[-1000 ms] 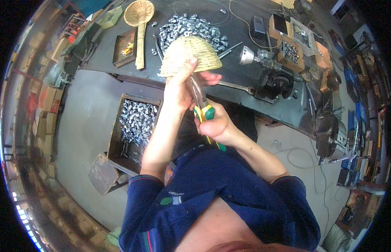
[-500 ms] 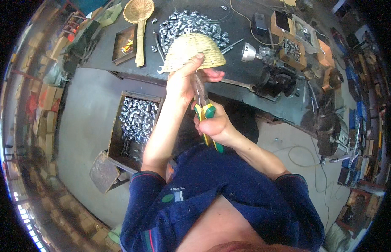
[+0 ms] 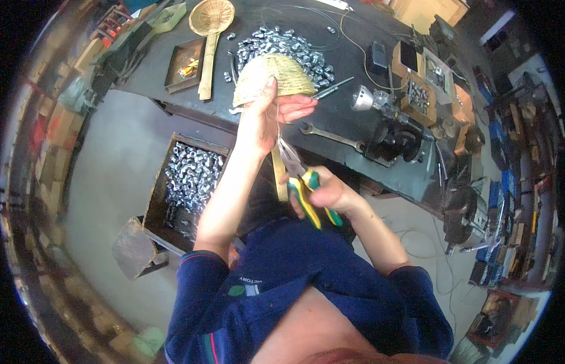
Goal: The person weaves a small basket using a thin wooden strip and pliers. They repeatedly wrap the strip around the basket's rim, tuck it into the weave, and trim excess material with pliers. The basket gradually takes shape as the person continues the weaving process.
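A woven bamboo strainer (image 3: 273, 76) is held bowl-up by my left hand (image 3: 262, 118), thumb on the weave and the other fingers stretched beneath the rim. Its flat bamboo handle (image 3: 279, 176) points down toward my body. My right hand (image 3: 332, 193) grips pliers (image 3: 292, 161) with green and yellow handles, which stand somewhat apart. The plier tips are below the strainer, beside its handle. A thin wire (image 3: 277, 118) runs from near the tips up toward the bowl; whether the jaws clamp it I cannot tell.
A second bamboo strainer (image 3: 212, 19) lies on the dark bench beside a small tray (image 3: 171, 79). Behind my hands is a heap of metal fittings (image 3: 282, 45). A wrench (image 3: 334, 137) and a machine (image 3: 394, 136) are to the right. A box of fittings (image 3: 150, 203) stands lower left.
My right hand has drawn the pliers down and right, away from the strainer, and their handles have spread. The thin wire and the strainer's handle now show. My left hand keeps its hold.
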Motion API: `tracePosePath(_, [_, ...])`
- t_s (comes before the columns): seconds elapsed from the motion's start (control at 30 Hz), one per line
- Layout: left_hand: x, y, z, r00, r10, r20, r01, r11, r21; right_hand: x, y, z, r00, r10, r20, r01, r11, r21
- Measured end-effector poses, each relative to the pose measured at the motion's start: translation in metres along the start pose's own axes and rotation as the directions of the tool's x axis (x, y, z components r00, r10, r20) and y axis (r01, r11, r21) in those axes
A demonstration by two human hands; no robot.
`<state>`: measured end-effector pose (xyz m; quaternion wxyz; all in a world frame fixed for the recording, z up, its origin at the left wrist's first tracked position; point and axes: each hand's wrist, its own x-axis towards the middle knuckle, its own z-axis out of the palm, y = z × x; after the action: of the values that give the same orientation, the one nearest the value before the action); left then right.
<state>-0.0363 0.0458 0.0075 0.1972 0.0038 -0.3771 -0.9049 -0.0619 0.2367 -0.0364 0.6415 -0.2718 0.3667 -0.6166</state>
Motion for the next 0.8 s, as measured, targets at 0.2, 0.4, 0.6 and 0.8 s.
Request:
tracePosePath(0.2, [-0.01,0.007,-0.003,0.999,-0.02,0.027,0.022,0.996,-0.089,-0.016,-0.022,-0.018,0.823,-0.066,-0.563,-0.071,0.973,-0.219])
tracePosePath(0.4, [-0.022,0.006,0.001,0.991,0.007,0.137,0.005,0.996,-0.087,0.031,-0.054,-0.07,0.525,-0.514,-0.679,-0.712,0.173,-0.681])
tracePosePath(0.6, [-0.029,0.007,0.004,0.975,0.019,0.219,-0.024,0.999,0.021,0.039,-0.042,-0.123,0.464,-0.513,-0.722,-0.846,-0.014,-0.533])
tracePosePath(0.8, [-0.032,0.005,0.008,0.972,0.007,0.236,-0.022,0.998,0.062,0.044,-0.027,-0.122,0.448,-0.651,-0.613,-0.873,-0.172,-0.456])
